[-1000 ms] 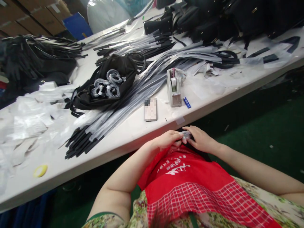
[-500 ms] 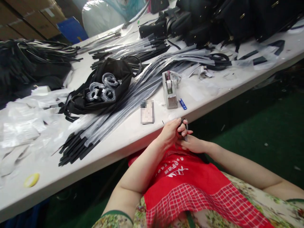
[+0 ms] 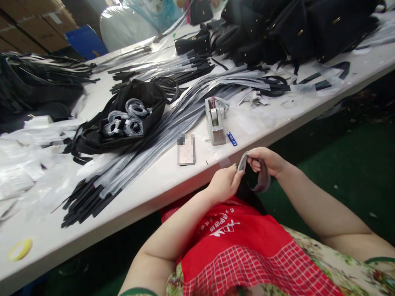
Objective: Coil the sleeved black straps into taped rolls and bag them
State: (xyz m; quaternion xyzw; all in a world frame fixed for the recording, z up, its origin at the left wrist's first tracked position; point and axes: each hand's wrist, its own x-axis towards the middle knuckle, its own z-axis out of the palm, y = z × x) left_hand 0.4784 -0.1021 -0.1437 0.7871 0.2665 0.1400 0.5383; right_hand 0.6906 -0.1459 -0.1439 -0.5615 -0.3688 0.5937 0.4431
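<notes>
My left hand [image 3: 222, 183] and my right hand [image 3: 266, 160] meet just below the white table's front edge [image 3: 160, 193], above my red apron [image 3: 234, 242]. Both pinch a plastic-wrapped black strap [image 3: 262, 181] that loops down between them in a curl. The left fingers are closed on one end at the loop's top. The right fingers are closed on the other side, slightly higher. A black piece hangs under the loop against the apron.
On the table lie a tape dispenser [image 3: 214, 121], a small blue item [image 3: 232, 138], a blurred card [image 3: 186, 149], long wrapped black straps [image 3: 145, 139], a black bag holding coiled straps [image 3: 123, 119], black handbags [image 3: 286, 28] at the back and a yellow tape ring [image 3: 20, 249].
Both hands rose from my lap toward the table edge and drew apart. The coiled strap they held tight together now hangs open as a loop between them.
</notes>
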